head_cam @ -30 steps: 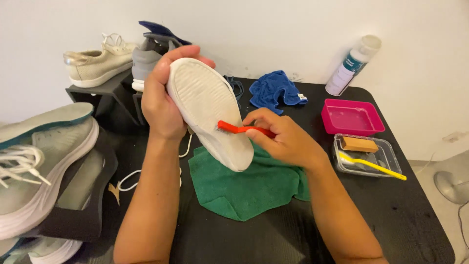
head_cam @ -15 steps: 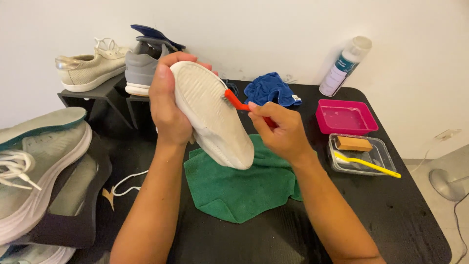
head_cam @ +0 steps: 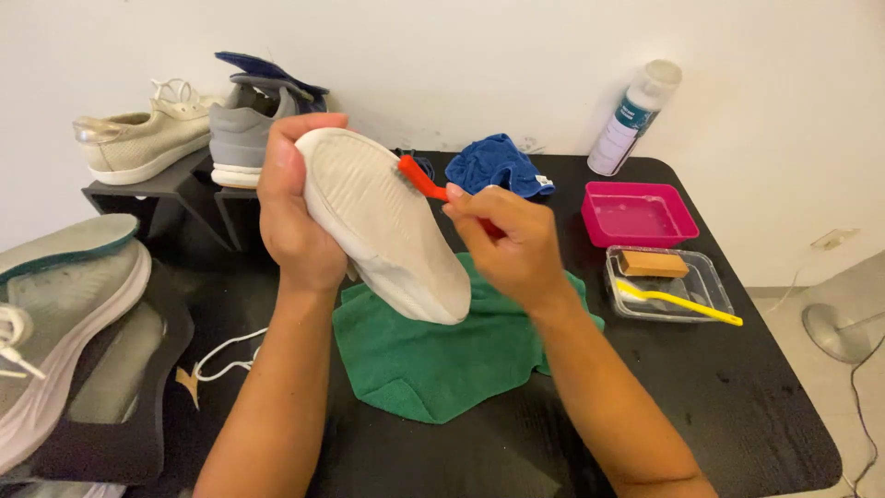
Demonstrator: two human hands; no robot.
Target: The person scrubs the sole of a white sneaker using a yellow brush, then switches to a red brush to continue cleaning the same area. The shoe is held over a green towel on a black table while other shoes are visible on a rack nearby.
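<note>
Left hand: my left hand (head_cam: 297,207) was closed round the white shoe (head_cam: 383,226), fingers wrapped over its upper, sole turned up toward me and tilted.
Right hand: my right hand (head_cam: 507,244) was curled tight on the red brush (head_cam: 426,182) — its head rested on the sole near the upper end.
Where the shoe was: held in the air above the green cloth (head_cam: 452,355), which lay spread at the middle of the black table (head_cam: 737,406), not touching it.
Step in hand: as I judged it, scrubbing the sole, with the brush working the top end while the lower part looked about as pale.
Next move calls for: probably short strokes down the ribbed tread, a firm grip from my left hand so the shoe did not twist — and care that the bristles stayed flat.
Right edge of the table: a pink tray (head_cam: 638,214) and, just nearer to me, a clear tray (head_cam: 712,286) holding a brown block (head_cam: 653,264) and a yellow brush (head_cam: 678,301).
Far edge: a blue cloth (head_cam: 498,163) and a white spray bottle (head_cam: 634,115).
Far left corner: a beige sneaker (head_cam: 138,138) and a grey sneaker (head_cam: 244,129) on a black rack (head_cam: 138,189).
Near left: another pale shoe (head_cam: 64,323) lying sole-up.
</note>
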